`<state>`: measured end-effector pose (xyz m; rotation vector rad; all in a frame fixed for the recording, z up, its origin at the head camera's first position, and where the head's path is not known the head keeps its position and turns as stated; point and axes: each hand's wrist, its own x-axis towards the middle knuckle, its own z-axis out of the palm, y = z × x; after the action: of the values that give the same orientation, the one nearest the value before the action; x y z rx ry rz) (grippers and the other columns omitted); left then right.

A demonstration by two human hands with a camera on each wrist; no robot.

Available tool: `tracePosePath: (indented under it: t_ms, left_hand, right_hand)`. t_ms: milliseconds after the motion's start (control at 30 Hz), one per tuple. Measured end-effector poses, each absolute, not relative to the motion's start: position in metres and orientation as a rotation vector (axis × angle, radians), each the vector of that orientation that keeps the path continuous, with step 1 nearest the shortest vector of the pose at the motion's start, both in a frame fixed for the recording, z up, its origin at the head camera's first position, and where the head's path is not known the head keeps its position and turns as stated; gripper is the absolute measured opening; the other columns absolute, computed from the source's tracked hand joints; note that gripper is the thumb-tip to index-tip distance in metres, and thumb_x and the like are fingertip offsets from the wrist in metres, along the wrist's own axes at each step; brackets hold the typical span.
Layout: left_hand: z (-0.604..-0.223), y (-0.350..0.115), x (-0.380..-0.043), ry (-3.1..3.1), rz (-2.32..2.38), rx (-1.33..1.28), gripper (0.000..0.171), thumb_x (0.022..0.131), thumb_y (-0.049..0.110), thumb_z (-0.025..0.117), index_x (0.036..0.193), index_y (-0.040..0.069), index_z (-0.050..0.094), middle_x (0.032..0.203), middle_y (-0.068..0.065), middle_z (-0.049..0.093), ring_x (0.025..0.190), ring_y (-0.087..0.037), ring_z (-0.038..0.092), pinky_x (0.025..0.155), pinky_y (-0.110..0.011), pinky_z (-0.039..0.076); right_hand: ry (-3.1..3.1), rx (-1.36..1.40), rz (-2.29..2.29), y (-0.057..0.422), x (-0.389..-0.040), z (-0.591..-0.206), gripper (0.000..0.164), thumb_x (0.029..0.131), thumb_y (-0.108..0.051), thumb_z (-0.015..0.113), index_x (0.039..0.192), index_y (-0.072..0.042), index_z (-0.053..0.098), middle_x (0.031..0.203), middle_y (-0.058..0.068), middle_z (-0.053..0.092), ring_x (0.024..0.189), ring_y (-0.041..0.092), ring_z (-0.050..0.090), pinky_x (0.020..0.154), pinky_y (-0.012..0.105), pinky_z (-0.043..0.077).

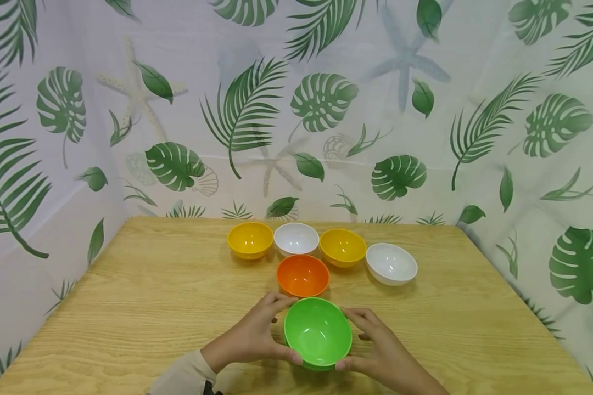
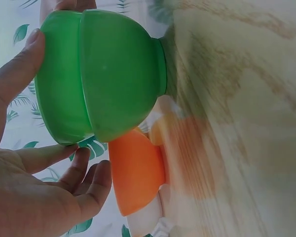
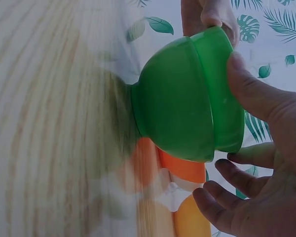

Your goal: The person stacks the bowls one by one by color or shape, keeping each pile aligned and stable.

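Note:
Two green bowls are nested at the front of the table; in the head view the upper green bowl [image 1: 318, 334] shows its glossy inside. The lower green bowl [image 2: 121, 74] stands on its foot on the table, its inside hidden by the upper one. My left hand [image 1: 254, 336] holds the upper bowl's left side, thumb at the near rim and fingertips toward the far side. On the opposite side my right hand [image 1: 381, 346] grips the same bowl between thumb and fingers. An orange bowl [image 1: 303, 277] sits directly behind the green pair, close to my left fingertips.
Behind the orange bowl runs a row: a yellow bowl [image 1: 250, 241], a white bowl [image 1: 296, 240], another yellow bowl [image 1: 342, 248] and another white bowl [image 1: 391, 264]. The wooden table [image 1: 153, 296] meets a leaf-patterned cloth [image 1: 296, 164] at its back and sides.

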<state>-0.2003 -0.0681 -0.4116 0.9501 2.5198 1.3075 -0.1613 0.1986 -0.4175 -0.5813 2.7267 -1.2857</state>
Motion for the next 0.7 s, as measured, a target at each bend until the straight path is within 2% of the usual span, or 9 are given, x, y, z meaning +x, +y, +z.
tracePosePath:
  t_ms: [300, 700]
  left_hand:
    - [-0.416, -0.067, -0.201, 2.527, 1.285, 0.936, 0.096, 0.063, 0.030, 0.090, 0.140, -0.003, 0.043, 0.123, -0.011, 0.046, 0.114, -0.025, 0.048, 0.090, -0.034, 0.048]
    - [-0.423, -0.066, -0.203, 2.553, 1.250, 0.951, 0.098, 0.063, 0.032, 0.090, 0.140, -0.005, 0.042, 0.127, -0.013, 0.047, 0.114, -0.027, 0.050, 0.090, -0.033, 0.049]
  right_hand:
    - [2.703, -0.569, -1.272, 0.198, -0.163, -0.421, 0.091, 0.071, -0.039, 0.081, 0.144, -0.001, 0.040, 0.136, 0.014, 0.045, 0.120, 0.035, 0.050, 0.091, 0.045, 0.051]
    - [2.708, -0.550, -1.263, 0.197, -0.163, -0.422, 0.093, 0.071, -0.041, 0.081, 0.145, -0.004, 0.038, 0.138, 0.015, 0.045, 0.120, 0.034, 0.049, 0.091, 0.044, 0.051]
